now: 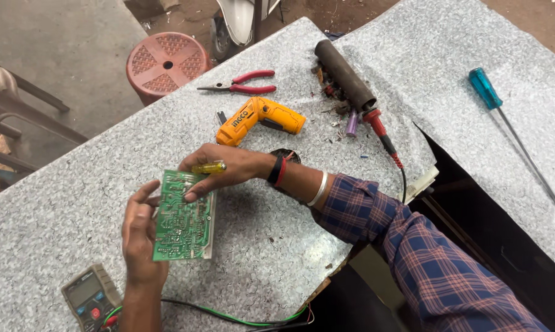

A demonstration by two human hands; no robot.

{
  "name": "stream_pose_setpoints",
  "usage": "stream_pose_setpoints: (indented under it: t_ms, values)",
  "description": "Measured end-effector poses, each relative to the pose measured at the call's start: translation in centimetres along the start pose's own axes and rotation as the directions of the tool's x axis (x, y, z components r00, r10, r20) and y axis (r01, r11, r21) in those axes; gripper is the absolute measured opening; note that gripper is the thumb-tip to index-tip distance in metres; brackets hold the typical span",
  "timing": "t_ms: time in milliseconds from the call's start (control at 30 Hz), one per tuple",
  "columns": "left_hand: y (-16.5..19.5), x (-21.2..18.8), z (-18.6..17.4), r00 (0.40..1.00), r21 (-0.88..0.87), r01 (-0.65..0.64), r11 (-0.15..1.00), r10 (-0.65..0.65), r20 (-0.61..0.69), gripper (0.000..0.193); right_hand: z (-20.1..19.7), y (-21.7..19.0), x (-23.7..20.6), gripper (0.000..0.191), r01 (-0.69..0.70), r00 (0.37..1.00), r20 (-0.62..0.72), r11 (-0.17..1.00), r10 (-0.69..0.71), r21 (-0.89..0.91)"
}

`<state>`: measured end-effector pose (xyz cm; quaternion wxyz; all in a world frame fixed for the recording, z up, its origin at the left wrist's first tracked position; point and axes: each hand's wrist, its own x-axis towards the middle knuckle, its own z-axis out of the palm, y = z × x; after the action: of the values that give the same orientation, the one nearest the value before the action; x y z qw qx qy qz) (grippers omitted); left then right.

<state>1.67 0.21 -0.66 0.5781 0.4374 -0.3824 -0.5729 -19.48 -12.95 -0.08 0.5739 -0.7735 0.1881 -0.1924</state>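
At the far left of the frame the legs of a chair show over a grey floor, and a speckled grey table runs across the whole view. At the lower left edge a multimeter lies on the table, with a green wire and a black one trailing from it toward the lower centre. Just right of the meter the left hand rises from the bottom edge, fingers curled around the left edge of a green circuit board, thumb in front, so it grasps the board. The board sits left of centre, held above the table, solder side facing the camera; its long axis runs nearly straight up and down the frame, leaning slightly, with a pale strip along its right edge. The right hand reaches in from the right across the board's top end, fingers pressed on the board's upper part and closed around a small yellow clear-handled screwdriver that lies roughly level, pointing left. Its wrist carries bands and a checked blue sleeve. In the upper left centre stands a red plastic stool. Right of it on the table lie red-handled pliers, then an orange cordless screwdriver, a dark cylinder with a red probe, and at the upper right a blue-handled screwdriver slanting down to the right.
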Motion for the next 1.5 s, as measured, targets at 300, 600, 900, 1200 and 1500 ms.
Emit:
stream_pose_setpoints:
  t_ms: [300,600,900,1200,1500]
  values:
    - [-1.6,-0.1,-0.9,0.989,0.072,0.12,0.99,-0.126,0.082,0.045,0.4,0.0,0.1,0.058,0.071,0.994,-0.086,0.997,-0.071,-0.005]
    - [-2.5,0.0,0.0,0.976,0.235,0.087,0.968,-0.036,-0.213,0.023,1.1,1.2,0.3,0.089,0.137,0.975,-0.189,0.984,-0.114,0.118]
    - [-2.6,0.1,0.0,0.986,0.235,0.06,0.97,-0.02,-0.166,0.016,0.9,2.1,0.0,0.096,0.153,0.978,-0.171,0.972,-0.123,0.175]
    - [-2.7,0.0,-0.2,0.996,0.347,0.009,0.938,0.02,-0.082,0.017,1.1,1.7,-0.3,0.095,0.101,0.991,-0.107,0.984,-0.085,0.145]
    - [-2.5,0.1,-0.1,0.996,0.384,-0.03,0.923,0.062,-0.07,0.017,1.3,1.7,-0.3,0.087,0.084,0.993,-0.097,0.986,-0.071,0.143]
